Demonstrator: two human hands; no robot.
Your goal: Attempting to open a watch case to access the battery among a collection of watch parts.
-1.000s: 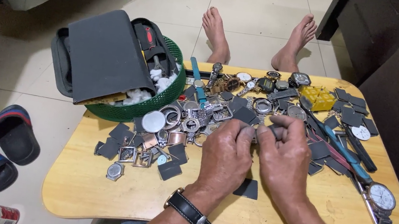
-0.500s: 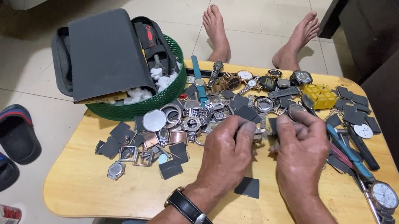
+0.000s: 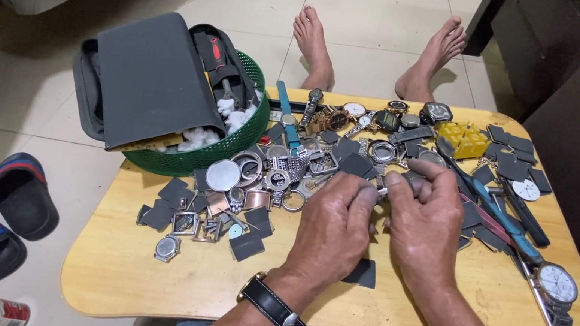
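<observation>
Both your left hand [image 3: 332, 226] and right hand [image 3: 424, 218] are pinched on a small metal part [image 3: 383, 192] mid-desk, just before the far-edge watch pile [image 3: 289, 170]. Keep it low over the desk [image 3: 137, 285], fingertips firm.

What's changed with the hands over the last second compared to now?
The right hand shifted a little to the right, and its fingers drew away from the left hand, opening a small gap. Both keep their grip on a small metal part, too small to identify. The pile of watch cases, the green basket, the grey case and the wooden table stayed as they were.
</observation>
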